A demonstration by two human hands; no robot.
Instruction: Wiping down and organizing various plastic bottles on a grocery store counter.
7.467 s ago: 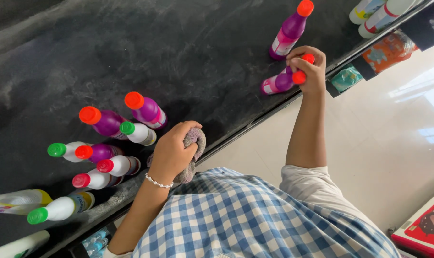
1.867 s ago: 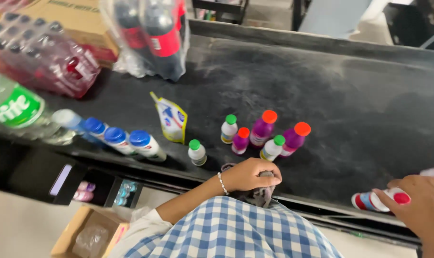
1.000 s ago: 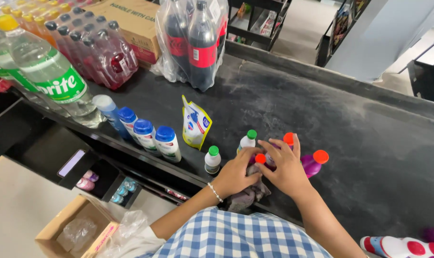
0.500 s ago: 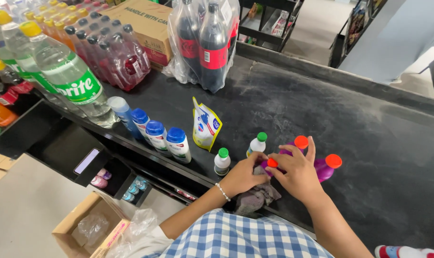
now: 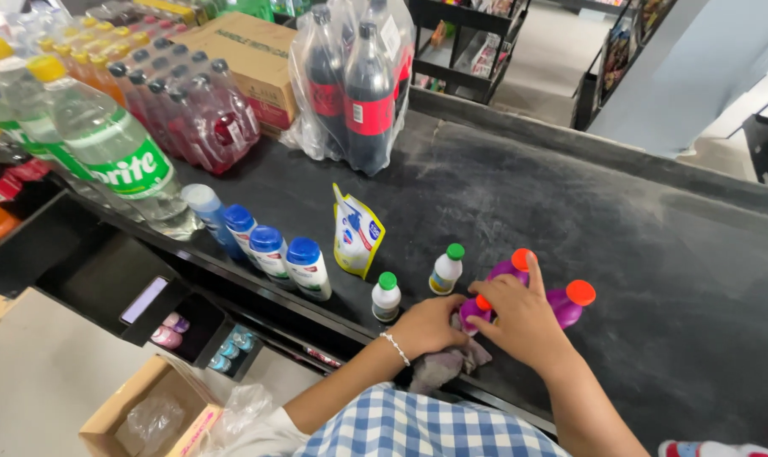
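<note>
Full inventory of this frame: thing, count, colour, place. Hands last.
purple bottles: 3, orange caps, counter by the hands
small white bottles: 2, green caps, left of the purple ones
blue-capped bottles: 4, white, counter front edge
pouch: 1, yellow and white, upright mid-counter
dark soda bottles: several, plastic-wrapped, counter rear
clear soda bottle: 1, green label, far left
cloth: 1, grey, under left hand
counter: 1, black
left hand: on the cloth
right hand: on a purple bottle

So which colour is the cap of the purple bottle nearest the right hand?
Orange cap, seen in the head view.
</note>
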